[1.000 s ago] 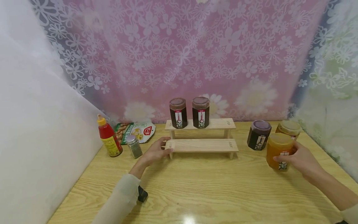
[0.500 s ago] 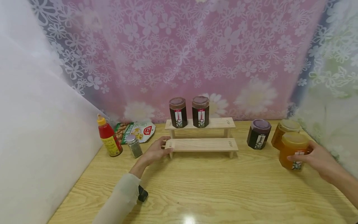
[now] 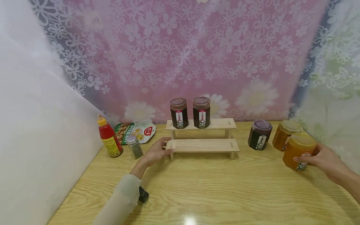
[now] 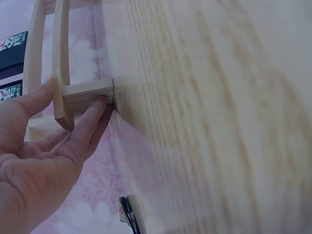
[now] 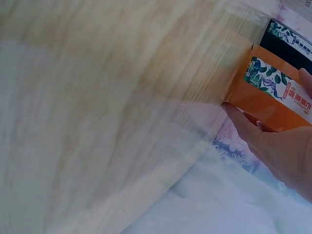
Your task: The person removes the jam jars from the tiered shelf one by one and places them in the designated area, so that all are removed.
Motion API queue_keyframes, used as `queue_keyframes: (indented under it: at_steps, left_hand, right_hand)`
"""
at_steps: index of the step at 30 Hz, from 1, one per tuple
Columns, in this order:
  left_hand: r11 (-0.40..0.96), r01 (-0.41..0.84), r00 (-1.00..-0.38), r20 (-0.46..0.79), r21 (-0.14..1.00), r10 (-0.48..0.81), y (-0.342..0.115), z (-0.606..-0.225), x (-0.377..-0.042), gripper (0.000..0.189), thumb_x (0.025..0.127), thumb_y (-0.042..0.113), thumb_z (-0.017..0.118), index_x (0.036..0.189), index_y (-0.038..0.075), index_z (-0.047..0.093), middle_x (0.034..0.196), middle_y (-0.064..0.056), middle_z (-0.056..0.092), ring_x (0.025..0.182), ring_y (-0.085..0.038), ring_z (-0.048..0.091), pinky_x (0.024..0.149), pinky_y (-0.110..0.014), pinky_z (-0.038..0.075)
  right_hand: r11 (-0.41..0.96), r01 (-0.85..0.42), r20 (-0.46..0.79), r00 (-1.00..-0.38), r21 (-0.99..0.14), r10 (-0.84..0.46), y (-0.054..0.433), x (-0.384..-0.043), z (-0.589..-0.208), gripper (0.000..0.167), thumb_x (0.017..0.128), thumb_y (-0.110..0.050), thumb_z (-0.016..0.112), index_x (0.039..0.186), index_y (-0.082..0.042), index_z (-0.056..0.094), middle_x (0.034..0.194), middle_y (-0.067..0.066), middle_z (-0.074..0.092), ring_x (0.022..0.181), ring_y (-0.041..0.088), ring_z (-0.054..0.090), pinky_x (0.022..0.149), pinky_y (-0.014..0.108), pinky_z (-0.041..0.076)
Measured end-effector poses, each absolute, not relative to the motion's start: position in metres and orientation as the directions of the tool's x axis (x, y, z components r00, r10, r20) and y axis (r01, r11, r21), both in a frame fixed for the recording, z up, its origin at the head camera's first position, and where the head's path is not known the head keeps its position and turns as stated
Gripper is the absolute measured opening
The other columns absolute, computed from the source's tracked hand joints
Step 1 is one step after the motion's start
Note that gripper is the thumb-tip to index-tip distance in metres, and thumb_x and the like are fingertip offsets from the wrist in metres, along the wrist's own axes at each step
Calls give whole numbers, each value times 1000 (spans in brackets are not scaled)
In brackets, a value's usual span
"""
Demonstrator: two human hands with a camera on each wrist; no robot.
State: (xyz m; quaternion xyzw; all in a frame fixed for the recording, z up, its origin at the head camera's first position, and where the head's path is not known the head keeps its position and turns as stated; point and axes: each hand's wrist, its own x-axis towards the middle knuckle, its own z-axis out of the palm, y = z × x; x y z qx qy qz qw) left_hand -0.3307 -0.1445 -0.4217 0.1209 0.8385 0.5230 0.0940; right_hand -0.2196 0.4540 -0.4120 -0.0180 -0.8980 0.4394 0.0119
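My left hand grips the left end of a small two-step wooden shelf, at its lower step. In the left wrist view the thumb lies over the board and the fingers curl beneath it, against the leg. On the upper step stand two dark jars with lids, a left one and a right one. Far to the right, my right hand holds an orange jar by its side, thumb in front. In the right wrist view this orange jar is close over the table, slightly tilted.
Behind the held jar stand an amber jar and a dark jar. At the left are a red sauce bottle, a spice shaker and a food packet. A floral curtain hangs behind the table.
My right hand has moved the orange jar to the right, in front of the amber jar, most of it in the first half second. My left hand has stayed on the shelf.
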Motion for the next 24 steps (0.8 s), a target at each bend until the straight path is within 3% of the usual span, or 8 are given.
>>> queue_keyframes:
  at_steps: [5,12,15,18,19,21,23,24]
  left_hand:
    - [447,113,-954,-28,887,298,-146,-421,-331,63,100,17,72,155,6,44,145,-26,53,132,-38,55,102,-49,53]
    - [465,129,-954,-19,876,301,-147,-423,-331,64,100,18,72,156,5,43,143,-25,56,131,-37,56,102,-49,53]
    - [456,128,-953,-18,881,301,-147,-424,-331,63,100,17,72,155,5,44,142,-25,56,129,-37,57,101,-48,54]
    - [442,124,-952,-19,888,306,-146,-424,-331,62,100,16,72,155,6,44,142,-25,56,128,-37,57,100,-47,55]
    - [435,123,-951,-19,892,308,-146,-424,-331,62,100,15,71,155,5,44,143,-26,55,128,-37,57,100,-47,55]
    - [431,124,-950,-18,894,311,-146,-424,-331,62,100,15,71,155,5,43,144,-27,54,130,-38,56,101,-48,54]
    - [434,126,-951,-16,892,310,-145,-423,-331,62,100,15,71,155,5,43,145,-27,53,131,-39,56,102,-49,53]
    - [436,127,-951,-16,891,310,-145,-422,-331,62,101,15,71,156,5,43,146,-27,53,132,-39,55,103,-50,53]
  right_hand:
    - [632,30,-16,-1000,-774,27,458,-221,-412,88,97,-23,77,152,15,20,114,-13,55,87,-15,50,74,30,56]
    - [614,8,-17,-1000,-789,-8,461,-222,-415,64,98,-23,76,147,-13,36,110,-30,49,92,-12,52,74,25,53]
    - [621,2,-24,-999,-784,-27,462,-224,-414,66,100,-23,74,150,-10,33,113,-28,49,93,-12,51,75,24,52]
    - [634,17,-32,-999,-773,-12,461,-224,-409,79,100,-26,73,156,1,25,116,-19,53,92,-14,50,83,38,54]
    - [635,24,-33,-999,-772,-4,460,-224,-407,86,100,-28,72,158,6,19,119,-11,57,96,-8,56,89,47,54]
    - [638,52,-48,-999,-768,24,458,-223,-401,100,102,-33,70,160,12,2,126,16,58,111,19,62,97,65,46]
    - [637,59,-40,-998,-769,44,455,-221,-395,104,103,-35,68,160,12,-6,136,37,44,124,47,50,98,77,35]
    - [631,55,-29,-998,-774,51,454,-220,-393,103,104,-35,67,161,9,-8,142,45,32,123,45,50,99,81,30]
